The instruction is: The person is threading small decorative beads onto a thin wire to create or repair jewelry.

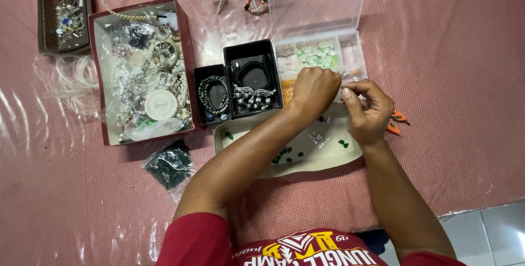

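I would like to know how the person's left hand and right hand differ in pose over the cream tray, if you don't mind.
The left hand is curled into a loose fist, knuckles up, over the clear compartment box; the right hand pinches thumb and forefinger together, nearer the orange pliers. The left forearm crosses the cream tray; the right forearm comes in beside it. Whatever they hold is too small to see. Both meet above the tray.
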